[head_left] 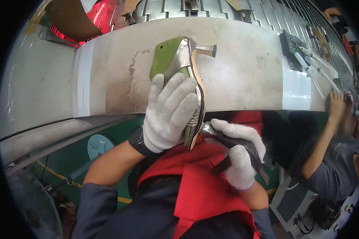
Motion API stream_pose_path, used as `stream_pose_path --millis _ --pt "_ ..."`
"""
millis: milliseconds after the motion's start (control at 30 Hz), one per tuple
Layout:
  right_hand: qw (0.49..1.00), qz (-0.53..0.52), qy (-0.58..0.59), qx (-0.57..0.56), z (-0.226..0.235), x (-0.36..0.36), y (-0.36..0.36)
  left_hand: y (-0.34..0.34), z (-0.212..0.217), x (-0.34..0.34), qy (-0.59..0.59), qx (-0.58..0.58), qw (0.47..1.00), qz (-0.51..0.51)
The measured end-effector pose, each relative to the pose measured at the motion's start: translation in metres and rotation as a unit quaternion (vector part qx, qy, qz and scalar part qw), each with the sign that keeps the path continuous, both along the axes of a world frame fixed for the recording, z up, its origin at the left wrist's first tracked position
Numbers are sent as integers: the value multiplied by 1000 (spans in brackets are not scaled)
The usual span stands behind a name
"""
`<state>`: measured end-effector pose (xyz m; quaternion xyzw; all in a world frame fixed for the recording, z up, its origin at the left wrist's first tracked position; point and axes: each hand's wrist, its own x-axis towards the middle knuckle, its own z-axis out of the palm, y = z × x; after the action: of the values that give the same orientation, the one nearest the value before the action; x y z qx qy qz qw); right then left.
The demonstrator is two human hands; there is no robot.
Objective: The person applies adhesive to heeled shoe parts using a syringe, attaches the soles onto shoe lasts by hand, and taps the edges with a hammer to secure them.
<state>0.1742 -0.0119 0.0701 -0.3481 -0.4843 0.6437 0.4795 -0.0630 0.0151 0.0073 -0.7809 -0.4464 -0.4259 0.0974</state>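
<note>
My left hand, in a white knit glove, wraps round a silver high-heeled shoe fitted on a green shoe last. The shoe lies on its side, its heel pointing away to the right and its toe toward me. A tan sole edge faces right, and a glittery band crosses near the toe. In my gloved right hand is a dark hammer with a shiny rounded metal face. That face is close beside the sole near the toe; whether it touches, I cannot tell.
A pale padded bench spans the front, with a metal-slat conveyor behind it. White syringe-like tubes and a dark block sit at the right. A co-worker's arm reaches in there. A fan stands lower left.
</note>
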Motion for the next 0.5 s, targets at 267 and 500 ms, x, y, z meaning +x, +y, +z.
stream_pose_path --millis 267,500 --pt "1000 -6 0 27 13 9 29 -7 -1 -2 17 -16 999 -22" --pt "986 37 -126 103 32 -5 47 -8 1 2 30 -68 997 -4"
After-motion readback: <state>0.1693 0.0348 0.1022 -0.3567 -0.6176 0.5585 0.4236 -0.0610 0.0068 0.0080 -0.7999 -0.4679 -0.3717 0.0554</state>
